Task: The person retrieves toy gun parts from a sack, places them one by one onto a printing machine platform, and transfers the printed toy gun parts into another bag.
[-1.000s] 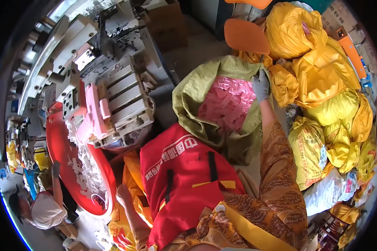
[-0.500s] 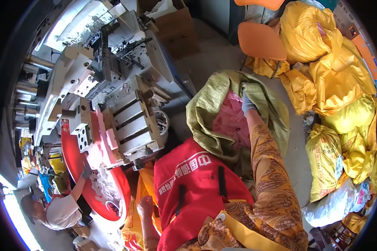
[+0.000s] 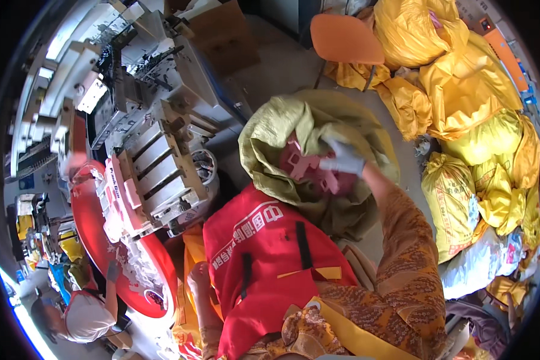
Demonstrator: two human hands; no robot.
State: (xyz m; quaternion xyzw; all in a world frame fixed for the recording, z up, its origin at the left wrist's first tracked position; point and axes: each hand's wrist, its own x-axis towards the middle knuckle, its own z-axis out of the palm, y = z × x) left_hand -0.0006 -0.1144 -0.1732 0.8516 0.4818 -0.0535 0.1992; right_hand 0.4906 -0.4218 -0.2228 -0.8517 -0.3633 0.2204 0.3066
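An olive-green woven sack stands in front of my knees, its mouth wide and its rim folded outward. Pink plastic pieces with cut-out shapes lie inside it. Over the opening is my right hand in a pale grey glove, touching or just above the pink pieces. Motion smears its fingers, so I cannot see whether a piece is gripped. My left hand is bare and curled closed, low at the left beside my red apron and an orange cloth. Whatever it holds, if anything, is hidden.
To the left stands a machine with a slotted metal bed. Below it, a red round tub holds white and pink pieces, with a gloved co-worker beside it. An orange chair and stuffed yellow sacks line the right.
My right hand has come back from the sack's far inner side toward its middle, the elbow bending. The view has shifted to the right. The co-worker's arm has moved at the tub.
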